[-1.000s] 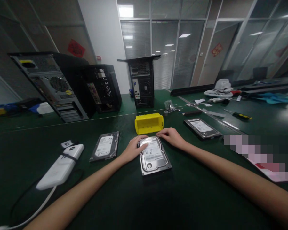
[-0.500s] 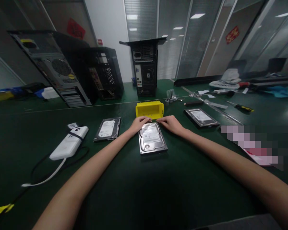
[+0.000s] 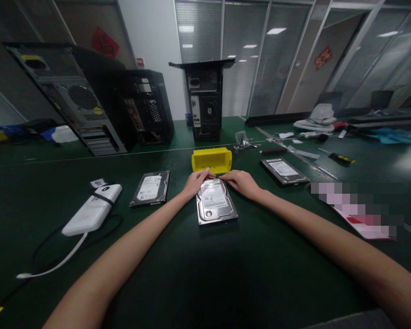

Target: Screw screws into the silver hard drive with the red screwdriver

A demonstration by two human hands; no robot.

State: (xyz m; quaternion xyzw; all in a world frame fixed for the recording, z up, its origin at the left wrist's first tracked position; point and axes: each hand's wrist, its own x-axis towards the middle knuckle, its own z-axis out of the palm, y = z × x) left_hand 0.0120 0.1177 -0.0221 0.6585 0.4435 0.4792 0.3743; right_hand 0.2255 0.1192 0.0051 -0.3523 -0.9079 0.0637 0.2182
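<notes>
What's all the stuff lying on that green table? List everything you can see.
middle hard drive: 1, silver, flat on the table, both hands at its far edge
left hard drive: 1, dark with white label, left of the middle one
right hard drive: 1, dark with white label, to the right
yellow bin: 1, yellow, just beyond the hands
white box: 1, white, with cables, near left
computer towers: 3, black, upright at the back
screwdriver: 1, yellow and black, far right
table: 1, dark green
left hand: 1, on the middle drive's far left corner
right hand: 1, on its far right corner
</notes>
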